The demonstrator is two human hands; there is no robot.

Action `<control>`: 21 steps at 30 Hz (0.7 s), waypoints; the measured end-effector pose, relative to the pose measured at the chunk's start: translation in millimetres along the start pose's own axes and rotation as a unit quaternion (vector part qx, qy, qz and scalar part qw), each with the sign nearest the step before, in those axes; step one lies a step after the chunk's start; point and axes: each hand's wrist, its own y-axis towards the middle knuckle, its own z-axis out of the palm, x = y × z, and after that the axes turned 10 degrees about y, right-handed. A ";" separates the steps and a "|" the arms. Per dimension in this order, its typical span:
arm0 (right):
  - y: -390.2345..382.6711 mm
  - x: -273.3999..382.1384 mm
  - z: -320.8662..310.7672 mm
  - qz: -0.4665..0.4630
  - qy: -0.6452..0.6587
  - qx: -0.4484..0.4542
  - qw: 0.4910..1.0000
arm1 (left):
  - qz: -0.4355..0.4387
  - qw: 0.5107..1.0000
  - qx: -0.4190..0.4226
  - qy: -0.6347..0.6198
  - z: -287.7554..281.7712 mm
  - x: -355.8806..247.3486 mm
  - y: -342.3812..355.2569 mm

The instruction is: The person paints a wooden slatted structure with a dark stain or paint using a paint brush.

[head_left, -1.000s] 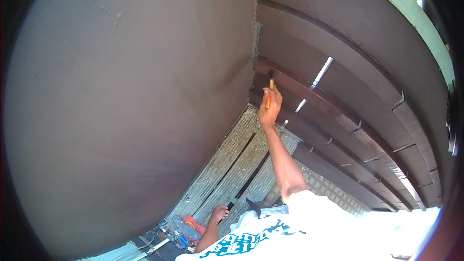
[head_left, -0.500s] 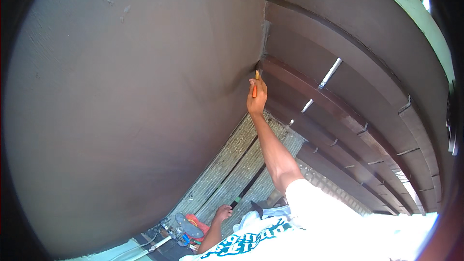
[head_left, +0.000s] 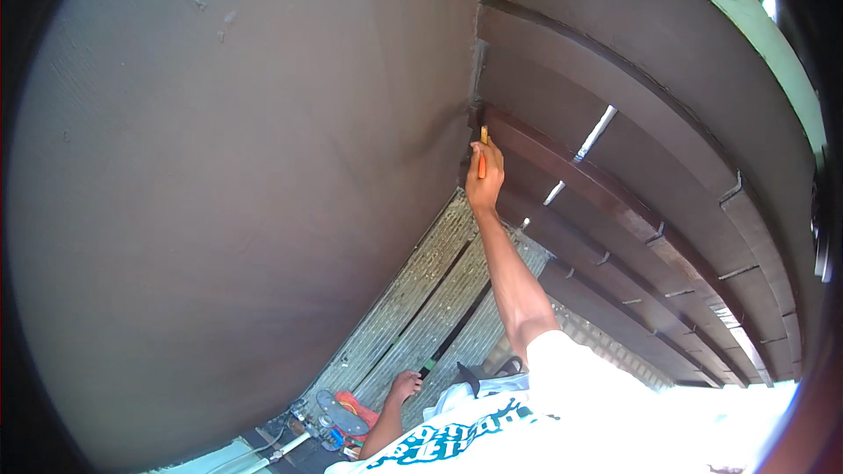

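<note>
The person's right hand (head_left: 486,184) was raised at the end of an outstretched arm, its fingers closed around a slim brush with an orange handle (head_left: 482,166) and a yellowish band near its head. The brush pointed upward from that hand, with its head at the corner just above the fingertips; dark bristles against a dark surface made it impossible to tell whether they touched.

To the left of the right hand spread a broad, smooth brown panel (head_left: 246,193). To its right, a glossy reddish-brown ledge (head_left: 562,155) ran away from the corner, and below and above it lay other brown ledges that curved in the wide view. Two narrow white strips (head_left: 595,133) showed to the right of the same hand.

The left hand (head_left: 406,384) was low down, near the person's body, with its fingers bent at a dark gap between grey, speckled, ridged planks (head_left: 421,298); whether it gripped anything could not be told. The planks stretched from beside the left hand up to below the right one. Just left of the left hand were a flat grey oval piece (head_left: 341,412) and a crumpled red cloth-like item (head_left: 358,407).
</note>
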 end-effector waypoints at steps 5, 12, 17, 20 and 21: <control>-1.2 1.3 5.4 -0.025 0.016 0.028 0.999 | 0.004 1.000 0.001 0.007 -1.6 5.3 3.7; -0.3 6.7 1.9 -0.008 0.002 -0.001 1.000 | -0.005 1.000 0.010 -0.008 -3.7 15.9 1.8; -6.0 -7.4 -6.5 -0.024 -0.011 0.023 0.999 | -0.002 1.000 0.009 -0.006 -5.6 15.0 1.3; -23.5 -9.8 -8.8 -0.016 0.007 -0.029 0.999 | -0.006 1.000 0.009 -0.024 -3.5 8.9 1.9; -28.9 -11.7 -6.9 -0.014 0.009 -0.007 1.000 | -0.005 1.000 0.008 -0.014 -2.1 6.6 1.5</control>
